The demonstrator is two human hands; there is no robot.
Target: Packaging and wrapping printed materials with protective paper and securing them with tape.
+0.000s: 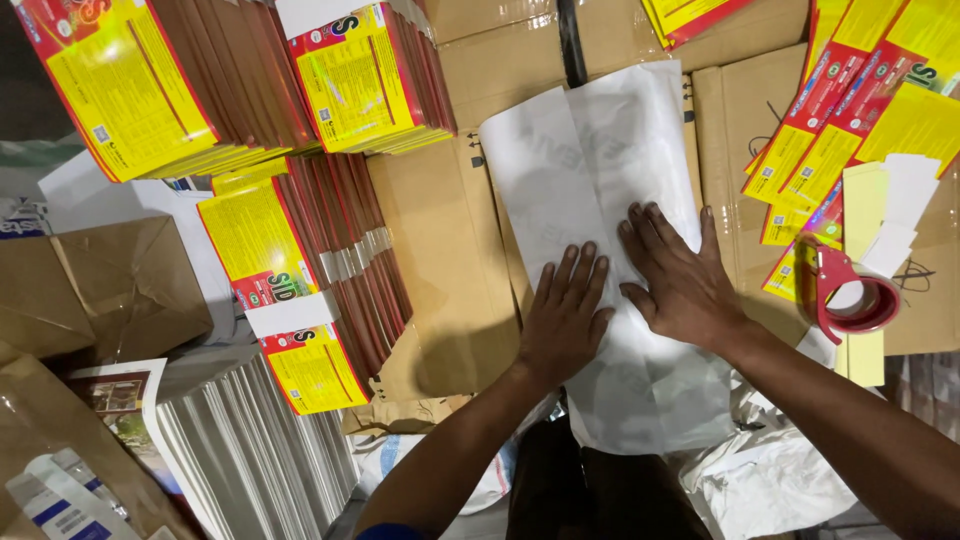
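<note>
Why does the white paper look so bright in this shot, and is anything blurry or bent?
Head view: strong overhead light washes out the large white paper sheet; the left hand casts a dark shadow on the brown cardboard; the wide lens bows the edges, and the stacked yellow-and-red booklets look slightly soft.

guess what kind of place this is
Probably a packing or print-finishing workroom: banded stacks of yellow-and-red flat cartons, a red tape dispenser, and both hands pressing white wrapping paper flat on cardboard.
</note>
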